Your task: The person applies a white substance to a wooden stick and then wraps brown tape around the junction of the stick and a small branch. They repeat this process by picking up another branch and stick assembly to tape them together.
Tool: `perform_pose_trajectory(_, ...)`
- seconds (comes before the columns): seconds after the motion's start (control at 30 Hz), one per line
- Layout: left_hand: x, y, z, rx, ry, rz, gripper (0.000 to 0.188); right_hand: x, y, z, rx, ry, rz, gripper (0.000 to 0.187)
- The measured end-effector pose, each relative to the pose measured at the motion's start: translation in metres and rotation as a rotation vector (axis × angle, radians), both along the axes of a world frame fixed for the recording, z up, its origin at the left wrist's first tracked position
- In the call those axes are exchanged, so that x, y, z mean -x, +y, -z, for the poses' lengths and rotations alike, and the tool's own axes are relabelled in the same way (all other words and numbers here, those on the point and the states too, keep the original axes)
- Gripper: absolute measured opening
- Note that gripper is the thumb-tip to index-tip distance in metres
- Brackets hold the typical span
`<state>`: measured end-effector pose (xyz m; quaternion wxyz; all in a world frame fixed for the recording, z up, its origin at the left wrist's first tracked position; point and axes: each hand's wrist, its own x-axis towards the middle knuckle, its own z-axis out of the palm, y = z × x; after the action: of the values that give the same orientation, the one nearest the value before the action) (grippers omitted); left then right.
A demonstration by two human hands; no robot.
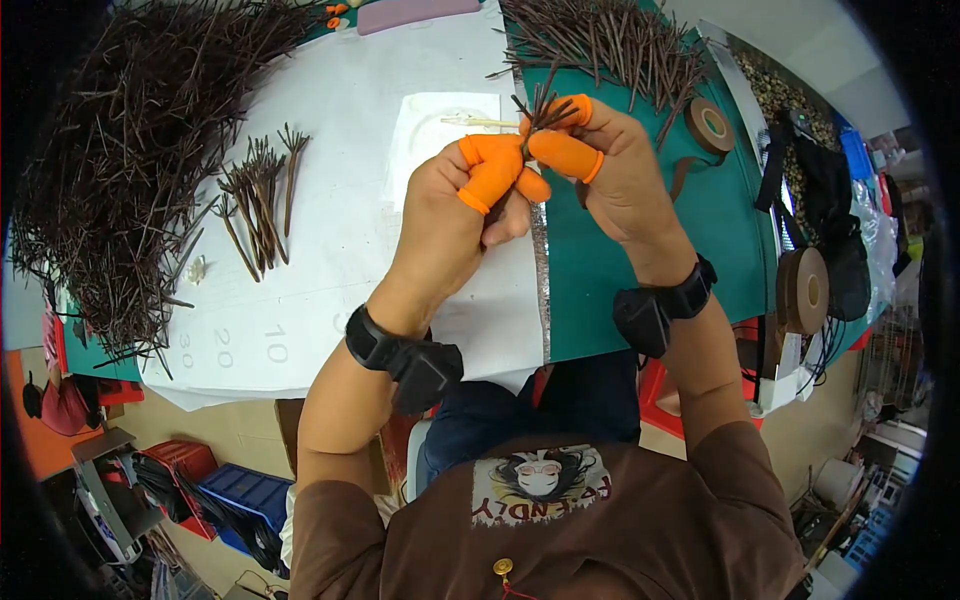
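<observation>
My left hand (440, 215) and my right hand (625, 175) meet over the table, with orange finger cots on several fingertips. Between them they pinch a small bunch of dark brown twigs (541, 112), whose forked tips fan upward; its lower end is hidden by my fingers. A brown tape strip (681, 178) hangs beside my right hand, near a roll of brown tape (710, 125) lying on the green mat. Behind my left hand, a pale thin stick (480, 121) rests across a white sheet (408, 150).
A large heap of dark twigs (120, 150) covers the left side. Several branched stems (258, 205) lie right of it on white paper (340, 230). Loose straight twigs (610, 45) are piled at the far right. Another tape roll (803, 290) stands at the right edge.
</observation>
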<state>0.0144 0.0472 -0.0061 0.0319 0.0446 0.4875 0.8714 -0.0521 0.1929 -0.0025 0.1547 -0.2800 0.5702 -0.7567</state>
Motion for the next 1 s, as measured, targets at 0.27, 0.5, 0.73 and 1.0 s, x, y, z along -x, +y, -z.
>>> perform_pose_trajectory(0.27, -0.001, 0.011, 0.007, 0.391, 0.172, -0.415, 0.016, -0.002, -0.004, 0.001, -0.068, -0.018, 0.121, 0.02)
perform_pose_trajectory(0.5, -0.001, 0.009, 0.001, 0.292, 0.073, -0.405, 0.017, -0.004, -0.005, -0.003, -0.156, -0.083, 0.103, 0.017)
perform_pose_trajectory(0.73, -0.001, 0.009, 0.003, 0.188, 0.058, -0.375, 0.016, 0.001, -0.004, 0.004, -0.114, -0.149, 0.077, 0.015)
perform_pose_trajectory(1.0, -0.001, 0.009, 0.002, 0.099, 0.073, -0.302, 0.014, 0.0, -0.005, -0.003, 0.017, -0.248, 0.004, 0.014)
